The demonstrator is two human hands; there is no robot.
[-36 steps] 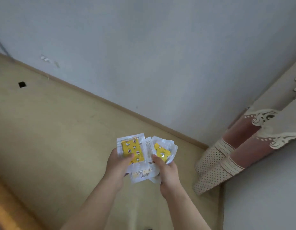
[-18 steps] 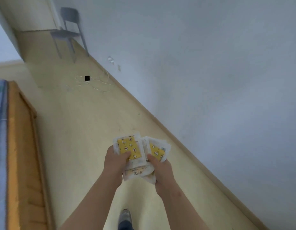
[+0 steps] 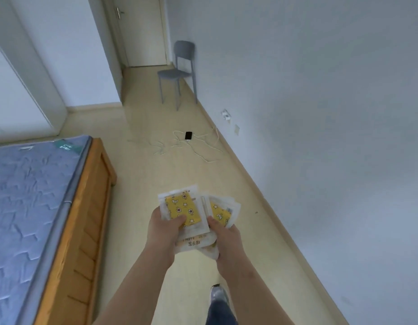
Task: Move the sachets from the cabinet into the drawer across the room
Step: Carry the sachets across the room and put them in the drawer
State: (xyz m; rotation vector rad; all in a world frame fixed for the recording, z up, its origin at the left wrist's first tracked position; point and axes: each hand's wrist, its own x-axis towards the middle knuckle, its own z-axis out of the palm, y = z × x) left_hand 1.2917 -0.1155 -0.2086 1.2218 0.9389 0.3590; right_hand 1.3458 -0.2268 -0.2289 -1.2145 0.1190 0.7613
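Observation:
A fanned stack of white sachets [image 3: 184, 208] with yellow star-and-moon prints is held in front of me above the floor. My left hand [image 3: 162, 231] grips the stack's left side, its thumb on the top sachet. My right hand [image 3: 224, 238] grips the right side, thumb on a second yellow-printed sachet [image 3: 221, 213]. Lower sachets with printed text poke out beneath, between the hands. No cabinet or drawer is in view.
A bed with a blue mattress [image 3: 27, 195] in a wooden frame [image 3: 93, 207] runs along the left. A grey chair [image 3: 180, 71] stands by the right wall near a closed door [image 3: 142, 31]. A black phone [image 3: 188, 135] and white cables lie on the floor ahead. My foot [image 3: 218, 296] shows below.
The view has swung left, from a wall corner and curtain to the room with bed, chair and door. Both hands still hold the sachets the same way.

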